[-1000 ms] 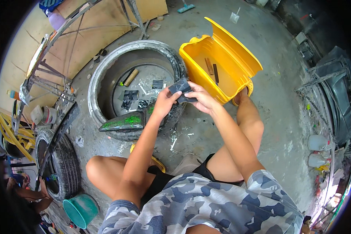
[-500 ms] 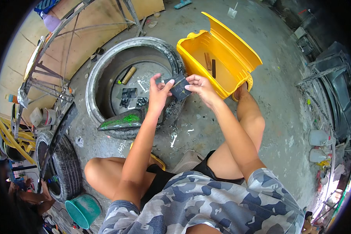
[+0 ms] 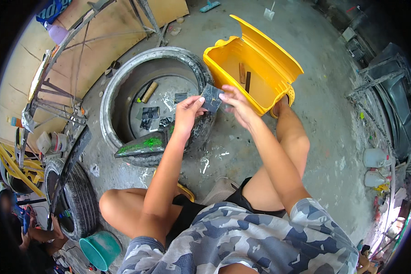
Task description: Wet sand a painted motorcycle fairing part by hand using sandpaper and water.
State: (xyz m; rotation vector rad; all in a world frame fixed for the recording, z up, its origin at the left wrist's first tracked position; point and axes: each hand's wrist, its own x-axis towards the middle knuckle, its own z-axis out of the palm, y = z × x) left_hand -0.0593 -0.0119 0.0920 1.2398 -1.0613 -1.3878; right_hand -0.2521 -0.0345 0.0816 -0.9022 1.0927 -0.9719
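My left hand (image 3: 187, 115) pinches the left edge of a small dark square sheet (image 3: 212, 97), which looks like sandpaper with pale crease marks. At the sheet's right edge is my right hand (image 3: 242, 108), its fingers apart and a little blurred; the thumb tip lies at or just beside the edge. Below the sheet, a large tire (image 3: 108, 98) lies flat on its side. Inside its ring are more dark sheets (image 3: 149, 118) and a tan-and-black block (image 3: 149, 92). A dark curved panel (image 3: 139, 147) with green patches rests on the tire's near rim.
An open yellow tub (image 3: 263, 101) holding two narrow strips stands beside the tire on the right. To the left are a standing tire (image 3: 83, 201), a green bucket (image 3: 100, 250) and a metal frame (image 3: 80, 55). Another person's hands (image 3: 55, 228) show at the lower left.
My right hand's fingers have spread from their pinch on the sheet. The sheet has tilted and shifted slightly left, held by my left hand, whose fingers have closed in.
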